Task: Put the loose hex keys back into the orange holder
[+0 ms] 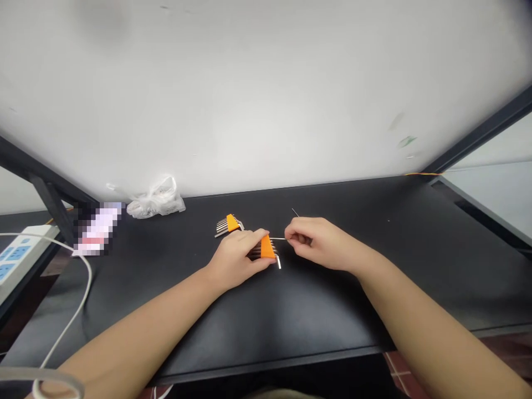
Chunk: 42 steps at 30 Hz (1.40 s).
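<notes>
My left hand is closed around an orange hex key holder, thumb on the near side and fingers over the far side. Several metal hex keys sit side by side in it, one with its short bent end pointing toward me. My right hand pinches a thin hex key whose long arm reaches left to the far end of the holder; whether its tip is inside I cannot tell. Its short end sticks up beyond my fingers. A second orange holder filled with hex keys lies just behind my left hand.
A knotted clear plastic bag lies at the back left, near a blurred-out pink and white item. A white power strip and a white cable are at the left. The black table meets a pale wall.
</notes>
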Motion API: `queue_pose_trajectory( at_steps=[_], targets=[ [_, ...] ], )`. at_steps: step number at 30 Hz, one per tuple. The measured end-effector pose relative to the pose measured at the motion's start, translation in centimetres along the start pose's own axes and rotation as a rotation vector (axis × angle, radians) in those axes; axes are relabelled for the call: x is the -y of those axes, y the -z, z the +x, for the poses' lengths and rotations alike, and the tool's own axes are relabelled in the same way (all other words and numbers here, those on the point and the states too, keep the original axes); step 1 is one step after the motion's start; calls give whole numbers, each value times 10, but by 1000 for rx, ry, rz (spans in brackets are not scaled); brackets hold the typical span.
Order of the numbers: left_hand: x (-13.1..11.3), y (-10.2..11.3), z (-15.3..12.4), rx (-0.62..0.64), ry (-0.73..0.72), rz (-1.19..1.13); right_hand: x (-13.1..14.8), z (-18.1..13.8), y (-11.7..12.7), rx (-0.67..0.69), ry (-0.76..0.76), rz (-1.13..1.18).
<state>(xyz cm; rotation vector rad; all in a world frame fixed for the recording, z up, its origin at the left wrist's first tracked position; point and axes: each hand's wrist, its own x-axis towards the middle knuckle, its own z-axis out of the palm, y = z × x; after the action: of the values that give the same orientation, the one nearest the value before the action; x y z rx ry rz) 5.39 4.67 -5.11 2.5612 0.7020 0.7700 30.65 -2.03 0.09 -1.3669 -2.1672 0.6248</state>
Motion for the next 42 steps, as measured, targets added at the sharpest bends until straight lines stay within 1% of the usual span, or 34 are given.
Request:
queue_pose_trajectory(
  at_steps=[3,7,9,11,14,17,20,22,24,26,27,28,29,30,31,32,33,34,37,39,42],
  targets=[
    [0,1,-1,-6,-7,3,0,0,0,-2,29,-31],
    [0,1,0,18,6,17,1,-2,-1,-53,95,-80],
    [-1,1,1,31,0,22,2,-3,-1,-78,128,-69],
    [-2,2,2,36,-20,32,4,-4,-1,-86,118,-12],
    [-5,4,3,16,-64,61,5,-3,-3,-93,40,177],
    [-7,7,4,-27,-87,61,1,0,-10,-93,-69,513],
    [-9,8,4,-21,-120,21,-4,5,-23,1,-165,833],
    [-11,9,4,-1,-161,-6,-6,9,-32,72,-208,942],
    [-12,9,3,10,-202,-25,-6,12,-38,114,-253,961],
    [-13,9,3,13,-217,-36,-7,15,-39,148,-288,885],
    [-13,9,3,16,-210,-38,-9,15,-37,153,-295,793],
    [-13,9,3,17,-194,-35,-12,15,-33,122,-298,656],
    [-13,9,4,15,-169,-28,-17,14,-29,52,-302,482],
    [-12,9,4,13,-141,-19,-23,13,-23,-46,-304,282],
    [-11,8,4,9,-112,-9,-31,11,-18,-200,-317,64],
    [-10,8,4,-1,-85,0,-39,9,-13,-310,-344,-99],
    [-9,8,4,-12,-60,6,-48,8,-10,-366,-370,-198],
    [-8,7,4,-22,-38,10,-55,7,-7,-369,-388,-267],
    [-6,6,3,-49,11,10,-69,8,-10,-200,-395,-408],
    [-6,5,3,-57,22,7,-67,12,-16,-101,-386,-476],
    [-7,5,2,-58,18,2,-55,17,-22,-19,-398,-557]
  ],
)
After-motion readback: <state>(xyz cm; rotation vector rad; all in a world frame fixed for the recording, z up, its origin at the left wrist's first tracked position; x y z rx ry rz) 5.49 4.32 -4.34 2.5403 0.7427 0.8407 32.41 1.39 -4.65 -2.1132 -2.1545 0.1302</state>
